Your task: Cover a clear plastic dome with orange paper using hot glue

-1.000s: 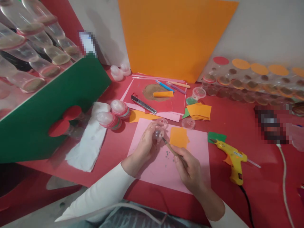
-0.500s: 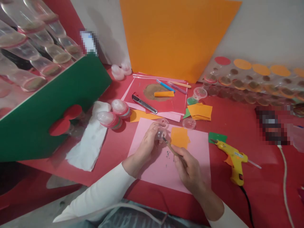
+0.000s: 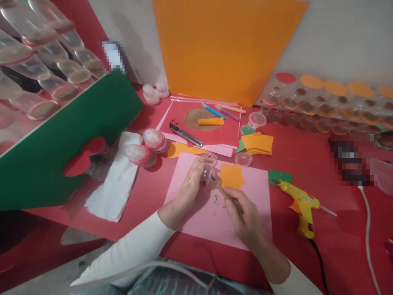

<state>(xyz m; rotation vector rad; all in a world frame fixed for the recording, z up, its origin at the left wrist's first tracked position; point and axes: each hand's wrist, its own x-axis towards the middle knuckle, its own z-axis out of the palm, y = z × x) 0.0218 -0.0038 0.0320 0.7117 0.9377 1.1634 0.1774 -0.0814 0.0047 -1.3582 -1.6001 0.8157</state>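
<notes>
Hands (image 3: 245, 216) hold brush (image 3: 219, 187), clear piece (image 3: 206, 173); pink sheet (image 3: 259, 190) open toward right edge

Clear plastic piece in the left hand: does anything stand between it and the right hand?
Only the slim tool in the right hand, its tip at the clear plastic piece. Nothing else visible is in between.

The vessel (image 3: 206, 173) looks glossy, clear plastic, the tool's handle (image 3: 222, 190) wooden, its tip (image 3: 214, 180) metallic, the pink sheet (image 3: 211, 229) matt paper.
</notes>
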